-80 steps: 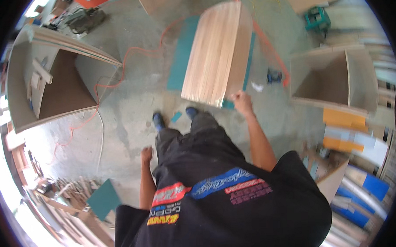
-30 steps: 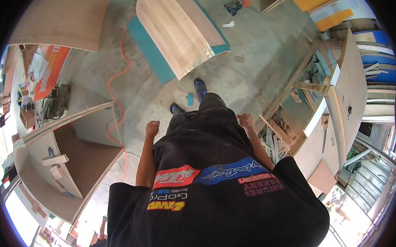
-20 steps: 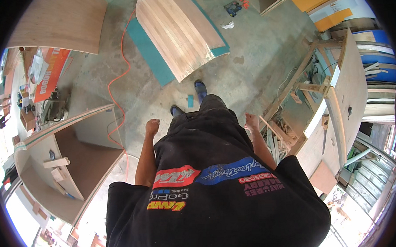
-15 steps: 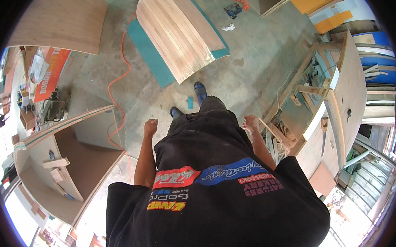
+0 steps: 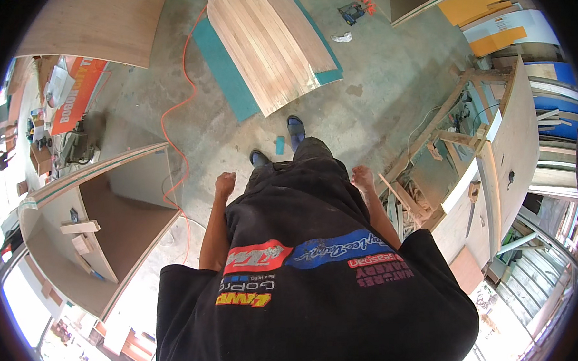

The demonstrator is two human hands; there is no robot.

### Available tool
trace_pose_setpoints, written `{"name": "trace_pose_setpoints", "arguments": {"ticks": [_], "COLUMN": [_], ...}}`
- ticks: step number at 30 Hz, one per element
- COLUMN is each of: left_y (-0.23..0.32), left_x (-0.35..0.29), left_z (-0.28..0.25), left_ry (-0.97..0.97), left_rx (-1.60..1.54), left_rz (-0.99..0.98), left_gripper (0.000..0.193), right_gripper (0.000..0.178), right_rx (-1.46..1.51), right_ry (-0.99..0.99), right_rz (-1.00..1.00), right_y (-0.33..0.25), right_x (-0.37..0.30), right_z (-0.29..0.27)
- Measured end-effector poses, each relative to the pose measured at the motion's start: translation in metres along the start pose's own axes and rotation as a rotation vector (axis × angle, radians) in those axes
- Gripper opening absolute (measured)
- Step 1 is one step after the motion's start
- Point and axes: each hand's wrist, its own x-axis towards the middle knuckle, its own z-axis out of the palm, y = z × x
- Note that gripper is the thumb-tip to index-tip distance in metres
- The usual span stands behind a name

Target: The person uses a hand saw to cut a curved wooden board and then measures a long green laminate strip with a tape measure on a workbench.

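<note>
My left hand [image 5: 225,184] hangs beside my left thigh with its fingers curled closed, and nothing shows in it. On the other side my right hand [image 5: 362,178] is closed in much the same way, nothing visible in its fingers. Neither touches any object. Ahead of my feet lies a curved panel of pale wooden strips [image 5: 264,49] over a teal sheet [image 5: 228,77]. A small teal piece [image 5: 280,145] rests on the floor between my shoes. Wood offcuts [image 5: 409,201] lie closest to my right hand.
An orange hose [image 5: 164,121] runs along the floor at left, past an open wooden cabinet [image 5: 101,169]. At right stands a curved wooden frame [image 5: 489,191]. Beyond the panel lie a dark power tool [image 5: 351,12] and a crumpled white scrap [image 5: 342,37]. A large board [image 5: 95,27] fills the far left.
The view has shifted slightly, so the strip panel and the floor tool sit a little further right and higher. Both hands stay low at my sides, still closed.
</note>
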Motion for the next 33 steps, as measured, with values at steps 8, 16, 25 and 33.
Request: {"name": "trace_pose_setpoints", "arguments": {"ticks": [8,16,25,33], "left_y": [0.001,0.019,0.094,0.124], "left_x": [-0.009,0.006,0.016,0.082], "left_z": [-0.014,-0.015,-0.022,-0.026], "left_ry": [0.008,0.020,-0.081,-0.129], "left_rx": [-0.046,0.023,0.004,0.130], "left_rz": [-0.102,-0.023,-0.038,0.098], "left_gripper": [0.042,0.037,0.041,0.047], "right_gripper": [0.045,0.021,0.022,0.022], "right_rx": [-0.474,-0.037,0.107,0.346], "right_ry": [0.236,0.087,-0.070,0.138], "right_rz": [-0.066,0.068,0.302,0.198], "right_y": [-0.018,-0.012,-0.039,-0.079], "right_x": [0.018,0.031,0.046,0.035], "right_z": [0.002,0.006,-0.029,-0.058]}}
